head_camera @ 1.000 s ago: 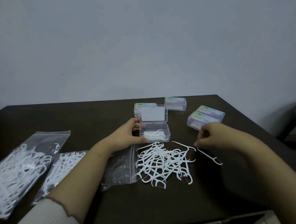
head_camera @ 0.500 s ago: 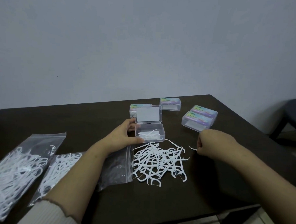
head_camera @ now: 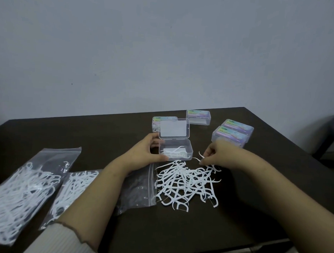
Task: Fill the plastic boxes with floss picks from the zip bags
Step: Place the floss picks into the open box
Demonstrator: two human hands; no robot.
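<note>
Head cam: left hand (head_camera: 146,154) grips the open box (head_camera: 175,152); right hand (head_camera: 221,153) pinches a floss pick (head_camera: 200,155) beside it, over the loose pile (head_camera: 186,185) on the dark surface (head_camera: 105,131). Closed boxes (head_camera: 231,135) behind, zip bags (head_camera: 24,189) off left.

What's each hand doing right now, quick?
Left hand: fingers curled against the side of the open plastic box, steadying it.
Right hand: pinching a floss pick at the edge of the loose pile.
</note>
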